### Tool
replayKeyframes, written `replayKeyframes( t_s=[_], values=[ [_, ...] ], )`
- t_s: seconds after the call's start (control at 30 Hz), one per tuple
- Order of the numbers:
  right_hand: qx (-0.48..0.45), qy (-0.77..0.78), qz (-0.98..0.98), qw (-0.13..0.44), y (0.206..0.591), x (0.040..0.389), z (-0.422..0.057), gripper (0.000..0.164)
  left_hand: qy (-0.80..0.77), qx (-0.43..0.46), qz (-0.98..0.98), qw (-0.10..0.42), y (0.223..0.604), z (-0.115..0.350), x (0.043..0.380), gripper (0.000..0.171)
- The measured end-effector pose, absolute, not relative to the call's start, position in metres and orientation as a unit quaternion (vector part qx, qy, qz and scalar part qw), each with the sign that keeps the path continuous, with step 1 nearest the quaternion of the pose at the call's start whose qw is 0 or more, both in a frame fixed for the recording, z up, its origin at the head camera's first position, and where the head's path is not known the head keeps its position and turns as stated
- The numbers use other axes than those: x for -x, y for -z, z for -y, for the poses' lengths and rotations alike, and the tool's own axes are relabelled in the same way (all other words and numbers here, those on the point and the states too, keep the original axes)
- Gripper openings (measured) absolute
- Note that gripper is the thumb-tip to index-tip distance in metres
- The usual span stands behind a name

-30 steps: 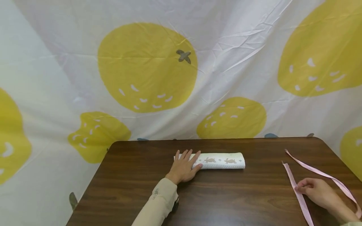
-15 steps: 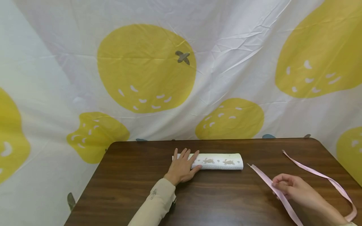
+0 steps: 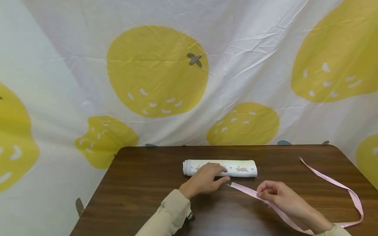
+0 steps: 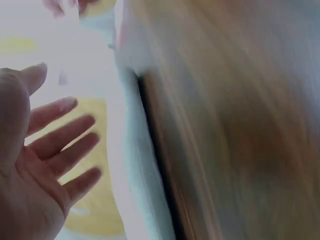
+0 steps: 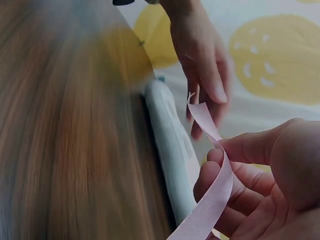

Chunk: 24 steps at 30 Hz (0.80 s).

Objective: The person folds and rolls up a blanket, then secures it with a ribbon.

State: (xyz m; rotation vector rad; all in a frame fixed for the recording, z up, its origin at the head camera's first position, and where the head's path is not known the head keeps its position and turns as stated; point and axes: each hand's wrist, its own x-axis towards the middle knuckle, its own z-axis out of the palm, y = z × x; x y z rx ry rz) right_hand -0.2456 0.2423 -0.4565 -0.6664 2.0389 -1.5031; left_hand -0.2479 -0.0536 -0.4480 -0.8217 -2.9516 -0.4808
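A pink ribbon (image 3: 246, 190) is pinched between the thumb and fingers of my right hand (image 3: 284, 198), near one end. That frayed end points left, close to the thumb of my left hand (image 3: 206, 178). The rest of the ribbon trails under the right wrist and curves back along the right of the table. Behind the hands lies a rolled white cloth (image 3: 248, 168) with brown rabbit prints. My left hand overlaps its front middle in the head view. In the left wrist view the left hand's fingers (image 4: 70, 145) are spread and relaxed, holding nothing.
The dark wood table (image 3: 141, 183) has rounded back corners. Right behind its far edge hangs a white curtain (image 3: 236, 72) with large yellow fruit prints. A beige sleeve (image 3: 169, 209) covers the left forearm.
My right hand has carried the ribbon end leftward across the table. My left hand has lifted off the left part of the rolled cloth and shifted right, toward the ribbon end.
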Motion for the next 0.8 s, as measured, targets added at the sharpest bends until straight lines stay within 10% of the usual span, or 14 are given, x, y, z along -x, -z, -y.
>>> replayKeyframes(
  t_s=[0.37, 0.8],
  values=[
    [0.310, 0.622, -0.652, 0.304, 0.449, 0.234, -0.202, 0.023, 0.347, 0.283, 0.890, -0.090, 0.432, 0.030, 0.214, 0.008],
    [0.389, 0.579, -0.651, 0.299, 0.464, 0.249, -0.215, 0.015, 0.462, 0.193, 0.854, -0.140, 0.414, 0.117, 0.183, 0.009]
  ],
)
